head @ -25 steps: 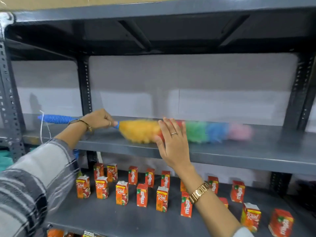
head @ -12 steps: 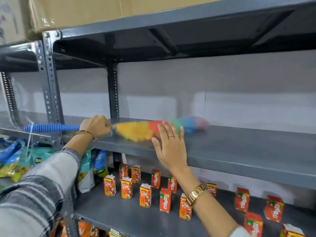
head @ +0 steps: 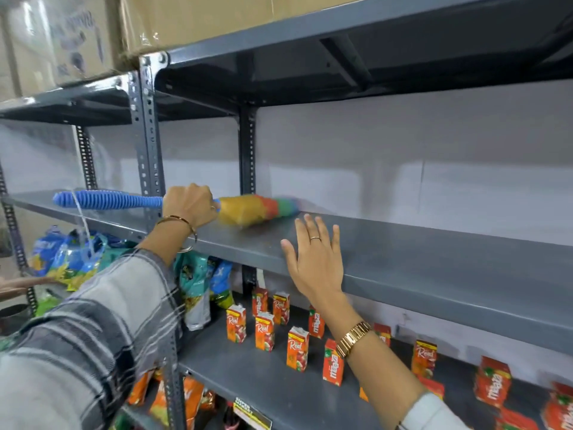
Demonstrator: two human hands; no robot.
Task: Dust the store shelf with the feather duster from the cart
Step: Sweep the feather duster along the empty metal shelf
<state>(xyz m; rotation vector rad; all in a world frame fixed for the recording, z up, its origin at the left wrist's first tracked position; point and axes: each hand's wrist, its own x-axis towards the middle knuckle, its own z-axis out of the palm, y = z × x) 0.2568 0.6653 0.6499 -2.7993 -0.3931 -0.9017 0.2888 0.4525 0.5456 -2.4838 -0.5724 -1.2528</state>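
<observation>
A feather duster (head: 254, 209) with a ribbed blue handle and a fluffy yellow, red, green and blue head lies across the grey metal shelf (head: 434, 256). My left hand (head: 190, 204) is closed around the handle just behind the head, which rests on the shelf near the back wall. My right hand (head: 314, 262) is open with fingers spread, palm against the shelf's front edge, a little right of the duster head. A white loop of string hangs from the handle's free end.
Several small orange juice cartons (head: 296, 349) stand on the lower shelf. Snack bags (head: 71, 256) fill the bay to the left. A perforated upright post (head: 148, 141) stands behind my left wrist. Cardboard boxes (head: 198, 20) sit on top.
The duster has been drawn leftward along the shelf, its head now close to the back upright. The view has swung left, and my right hand stays on the shelf edge.
</observation>
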